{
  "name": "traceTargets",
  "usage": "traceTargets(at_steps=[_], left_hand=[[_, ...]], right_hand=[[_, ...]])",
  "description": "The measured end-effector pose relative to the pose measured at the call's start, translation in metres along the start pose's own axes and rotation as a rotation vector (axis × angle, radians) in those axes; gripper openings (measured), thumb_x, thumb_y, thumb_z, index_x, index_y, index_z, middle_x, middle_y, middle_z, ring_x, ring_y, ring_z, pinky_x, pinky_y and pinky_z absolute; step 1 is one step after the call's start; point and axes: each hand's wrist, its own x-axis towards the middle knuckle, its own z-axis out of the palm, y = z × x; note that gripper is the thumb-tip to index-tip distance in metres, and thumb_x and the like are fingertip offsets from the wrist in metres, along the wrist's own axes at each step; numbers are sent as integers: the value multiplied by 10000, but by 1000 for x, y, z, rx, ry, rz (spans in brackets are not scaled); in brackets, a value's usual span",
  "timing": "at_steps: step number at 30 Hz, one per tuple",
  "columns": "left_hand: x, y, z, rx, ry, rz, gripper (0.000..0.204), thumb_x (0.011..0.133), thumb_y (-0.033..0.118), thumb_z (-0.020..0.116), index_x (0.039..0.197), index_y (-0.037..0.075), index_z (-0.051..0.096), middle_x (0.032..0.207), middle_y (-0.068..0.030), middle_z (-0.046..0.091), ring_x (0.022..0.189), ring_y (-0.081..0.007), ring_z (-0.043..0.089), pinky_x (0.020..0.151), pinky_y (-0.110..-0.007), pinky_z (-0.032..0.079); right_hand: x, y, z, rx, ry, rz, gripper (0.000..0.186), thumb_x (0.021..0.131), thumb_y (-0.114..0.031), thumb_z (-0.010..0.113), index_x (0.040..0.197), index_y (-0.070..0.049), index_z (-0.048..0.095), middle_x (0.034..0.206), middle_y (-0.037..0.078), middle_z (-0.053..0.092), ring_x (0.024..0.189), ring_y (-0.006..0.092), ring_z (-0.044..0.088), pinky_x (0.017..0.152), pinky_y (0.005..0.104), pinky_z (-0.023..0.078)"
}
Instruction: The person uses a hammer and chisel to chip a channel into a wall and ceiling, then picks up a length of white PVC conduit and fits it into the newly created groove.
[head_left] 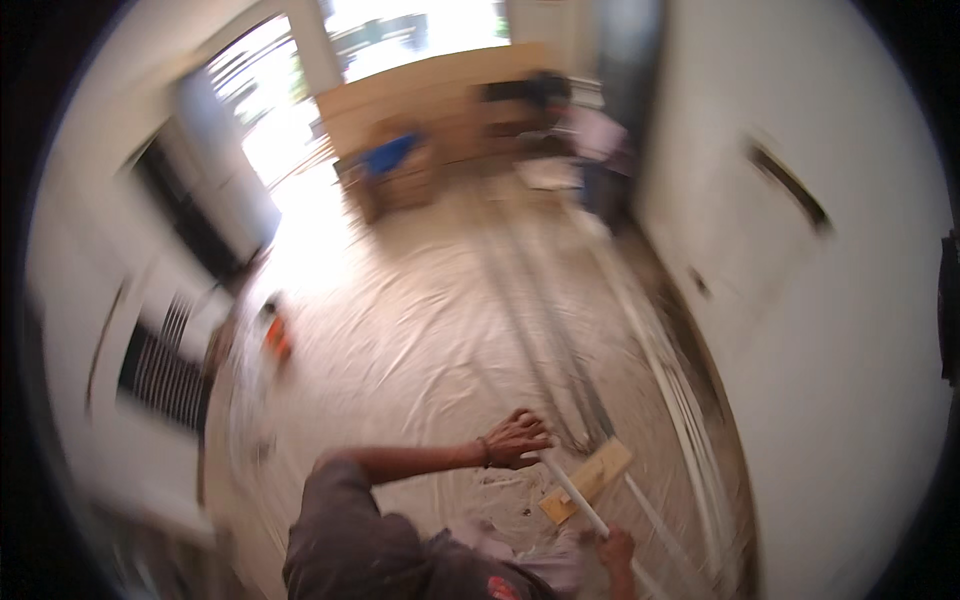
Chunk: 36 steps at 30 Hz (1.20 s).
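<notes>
My right hand [615,548] is closed around a slim white rod [575,493], which slants up and away to the left from my grip. My left hand [517,438], a dark band [485,452] around its wrist, is at the rod's far end with fingers bent; I cannot tell whether they grip it or only rest against it. The rod passes in front of a flat yellowish wooden piece [608,467], just beyond my right hand.

Beneath is a wrinkled pale sheet [370,370] spread over the floor. Grey strips [575,380] run lengthwise along it, and long white strips [655,360] lie near the right wall [820,350], which has a dark slot [790,185] cut in it. Toward the left side sits a blurred orange object [277,337]. Farther off, something blue [390,153] lies on a brown stack [405,187]. Another person [597,140], blurred, is near a large brown panel [440,95] below a bright window [415,35].
</notes>
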Motion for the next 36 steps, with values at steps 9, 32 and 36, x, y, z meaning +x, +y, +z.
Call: traceTargets(at_steps=[9, 32, 36], left_hand=[[-348, 23, -130, -228, 634, -1089, 284, 851, 235, 571, 1097, 93, 592, 1103, -128, 563, 1052, -300, 535, 898, -411, 424], [-688, -149, -251, -1262, 2427, -1229, 857, 782, 773, 362, 1307, 96, 359, 1247, -102, 529, 1147, -251, 502, 911, -464, 422], [-759, -122, -282, -948, 2723, -928, 522, 888, 590, 436, 1115, 120, 457, 1225, -92, 533, 1104, -280, 537, 889, -486, 447]], right_hand=[[94, -242, -1, -161, 316, -602, 610, 980, -339, 386, 1404, 64, 212, 1403, 260, 340, 1251, 373, 396, 1015, 423, 328], [152, -897, 239, 1853, -937, -287, 412, 958, -472, 368, 930, -98, 538, 839, 56, 556, 793, 197, 553, 914, 506, 423], [104, -993, 317, 1634, -1311, -278, 400, 962, -453, 359, 931, -106, 554, 915, 73, 591, 894, 221, 567, 929, 542, 413]])
